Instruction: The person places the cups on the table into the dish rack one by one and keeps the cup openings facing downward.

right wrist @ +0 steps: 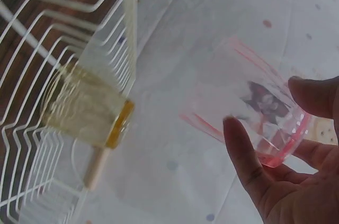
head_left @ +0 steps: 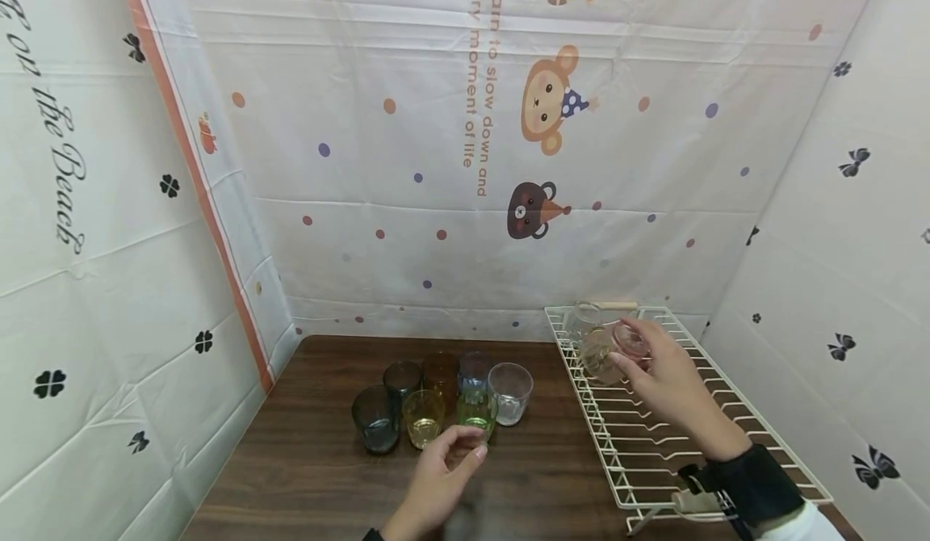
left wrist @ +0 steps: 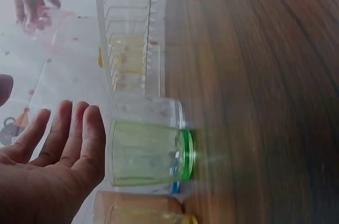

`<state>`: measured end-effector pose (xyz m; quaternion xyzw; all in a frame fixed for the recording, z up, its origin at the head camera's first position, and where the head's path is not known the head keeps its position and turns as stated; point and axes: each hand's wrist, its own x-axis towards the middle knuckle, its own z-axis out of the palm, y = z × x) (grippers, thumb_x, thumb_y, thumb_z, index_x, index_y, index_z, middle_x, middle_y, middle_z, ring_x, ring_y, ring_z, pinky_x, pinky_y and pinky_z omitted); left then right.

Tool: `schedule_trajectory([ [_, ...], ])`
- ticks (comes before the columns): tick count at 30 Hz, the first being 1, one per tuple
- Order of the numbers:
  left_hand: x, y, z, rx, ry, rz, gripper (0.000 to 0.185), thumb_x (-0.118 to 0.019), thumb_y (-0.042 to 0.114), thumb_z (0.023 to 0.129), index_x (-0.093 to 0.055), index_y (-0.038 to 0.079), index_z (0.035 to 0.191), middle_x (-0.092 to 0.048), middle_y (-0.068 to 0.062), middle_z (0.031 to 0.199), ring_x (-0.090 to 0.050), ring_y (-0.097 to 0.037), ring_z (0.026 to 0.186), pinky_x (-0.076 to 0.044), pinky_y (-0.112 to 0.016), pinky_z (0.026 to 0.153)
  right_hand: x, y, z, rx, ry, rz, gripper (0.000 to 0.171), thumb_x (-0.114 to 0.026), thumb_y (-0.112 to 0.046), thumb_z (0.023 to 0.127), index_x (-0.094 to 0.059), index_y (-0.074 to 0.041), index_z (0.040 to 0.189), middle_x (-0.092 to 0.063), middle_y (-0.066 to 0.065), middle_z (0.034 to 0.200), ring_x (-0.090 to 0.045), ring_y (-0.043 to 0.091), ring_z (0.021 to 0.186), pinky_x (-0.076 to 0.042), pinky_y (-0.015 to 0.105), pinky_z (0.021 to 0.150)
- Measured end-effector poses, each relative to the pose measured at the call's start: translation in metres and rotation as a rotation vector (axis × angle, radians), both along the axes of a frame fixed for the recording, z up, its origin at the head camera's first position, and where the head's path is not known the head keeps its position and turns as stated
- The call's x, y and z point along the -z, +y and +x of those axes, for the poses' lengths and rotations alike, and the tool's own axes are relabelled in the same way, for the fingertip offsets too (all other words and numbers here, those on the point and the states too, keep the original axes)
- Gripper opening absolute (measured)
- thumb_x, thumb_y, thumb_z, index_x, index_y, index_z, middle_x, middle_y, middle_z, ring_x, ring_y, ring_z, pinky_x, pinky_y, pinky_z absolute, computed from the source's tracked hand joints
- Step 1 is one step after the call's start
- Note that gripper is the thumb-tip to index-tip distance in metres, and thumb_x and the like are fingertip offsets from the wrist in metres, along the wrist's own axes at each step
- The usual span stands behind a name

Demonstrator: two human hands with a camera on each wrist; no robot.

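Observation:
My right hand (head_left: 661, 375) grips a pink glass (right wrist: 254, 113) near its base, fingers and thumb around the sides. The glass is tilted with its mouth downward, over the far left part of a white wire rack (head_left: 625, 444). Upside down on that rack stands a yellowish glass (right wrist: 87, 105), its amber base uppermost. My left hand (head_left: 443, 476) holds nothing; its fingers are loosely bent beside a green glass (left wrist: 151, 152) on the table. Behind the green one are a clear glass (head_left: 511, 392) and a blue glass (head_left: 475, 370).
To the left on the wooden table (head_left: 291, 460) stand a yellow glass (head_left: 424, 418), a brown glass (head_left: 440, 371) and two dark glasses, one nearer (head_left: 376, 420). Printed white cloth (head_left: 407, 153) encloses the table at the back and sides. The rack fills the right side.

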<state>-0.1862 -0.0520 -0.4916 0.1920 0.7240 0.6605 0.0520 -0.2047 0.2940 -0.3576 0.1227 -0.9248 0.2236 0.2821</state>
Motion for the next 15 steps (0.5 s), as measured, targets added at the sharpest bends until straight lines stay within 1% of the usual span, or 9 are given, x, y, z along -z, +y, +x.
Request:
schedule_trajectory([
  [2, 0.0, -0.003, 0.001, -0.028, 0.019, -0.014, 0.036, -0.068, 0.026, 0.105, -0.067, 0.002, 0.131, -0.074, -0.018, 0.121, -0.068, -0.002, 0.102, -0.055, -0.02, 0.086, 0.002, 0.006, -0.001, 0.025, -0.035, 0.007, 0.058, -0.08, -0.015, 0.095, -0.057, 0.005, 0.144, -0.063, 0.032, 0.134, -0.065, 0.052, 0.116, -0.054, 0.066, 0.093],
  [5, 0.0, -0.006, 0.001, -0.054, 0.034, -0.029, 0.037, -0.071, 0.025, 0.104, -0.066, 0.0, 0.131, -0.074, -0.019, 0.122, -0.068, -0.003, 0.104, -0.056, -0.02, 0.086, 0.005, 0.013, -0.004, 0.056, -0.099, 0.02, 0.058, -0.08, -0.018, 0.094, -0.058, 0.007, 0.142, -0.063, 0.035, 0.135, -0.062, 0.056, 0.121, -0.05, 0.07, 0.097],
  [8, 0.002, -0.01, 0.0, -0.071, 0.032, -0.052, 0.038, -0.072, 0.026, 0.103, -0.067, 0.001, 0.131, -0.074, -0.018, 0.122, -0.068, -0.004, 0.104, -0.056, -0.02, 0.085, 0.009, 0.02, -0.006, 0.085, -0.165, 0.051, 0.061, -0.08, -0.021, 0.094, -0.057, 0.009, 0.142, -0.063, 0.036, 0.13, -0.064, 0.055, 0.115, -0.051, 0.07, 0.095],
  [11, 0.003, -0.014, 0.0, -0.089, 0.029, -0.09, 0.037, -0.073, 0.027, 0.102, -0.068, 0.002, 0.13, -0.074, -0.012, 0.117, -0.068, -0.004, 0.102, -0.056, -0.02, 0.082, 0.013, 0.026, -0.011, 0.105, -0.206, 0.086, 0.063, -0.081, -0.022, 0.092, -0.057, 0.01, 0.141, -0.063, 0.037, 0.127, -0.066, 0.055, 0.109, -0.052, 0.071, 0.092],
  [15, 0.006, -0.019, 0.001, -0.114, 0.044, -0.144, 0.036, -0.075, 0.027, 0.101, -0.069, 0.003, 0.126, -0.075, -0.006, 0.111, -0.067, -0.003, 0.099, -0.055, -0.02, 0.079, 0.021, 0.033, -0.018, 0.102, -0.226, 0.117, 0.062, -0.081, -0.02, 0.09, -0.059, 0.012, 0.137, -0.065, 0.039, 0.125, -0.066, 0.056, 0.108, -0.053, 0.071, 0.092],
])
